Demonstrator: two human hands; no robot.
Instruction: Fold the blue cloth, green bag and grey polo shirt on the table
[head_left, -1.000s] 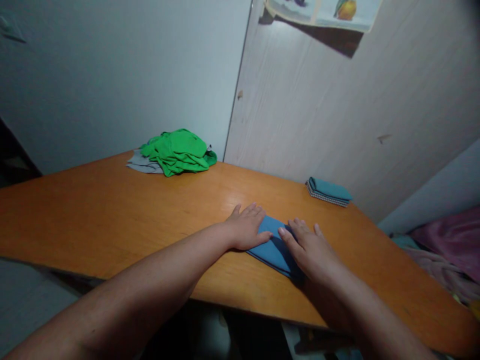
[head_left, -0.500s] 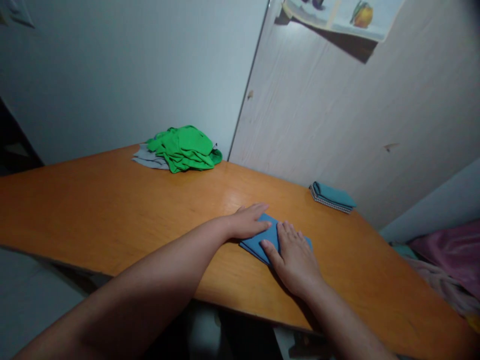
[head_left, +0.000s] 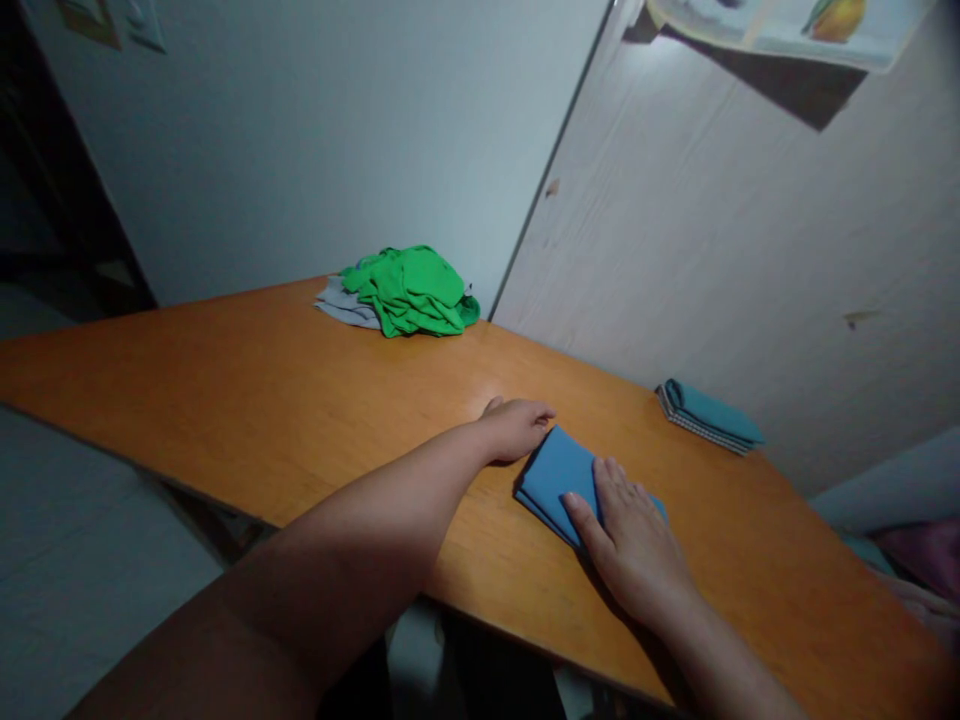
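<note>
A folded blue cloth (head_left: 561,470) lies flat on the wooden table in front of me. My right hand (head_left: 637,535) rests on its right part, palm down, with the fingers stretched out and the thumb spread. Just off the cloth's left corner is my left hand (head_left: 516,428). Its fingers are loosely bent and apart from the thumb side, with nothing visible in them. The underside of the cloth and the part beneath my right palm are hidden.
A crumpled green garment (head_left: 420,290) lies over grey fabric (head_left: 349,303) at the back by the wall. Folded teal cloth (head_left: 712,412) sits on checked cloth at the back right. The table's front edge (head_left: 517,640) runs close to me. Purple fabric (head_left: 926,555) shows beyond the right side.
My left hand has lifted off the blue cloth and moved to its left side, uncovering that corner. My right hand stays on the cloth. The whole view has shifted a little left.
</note>
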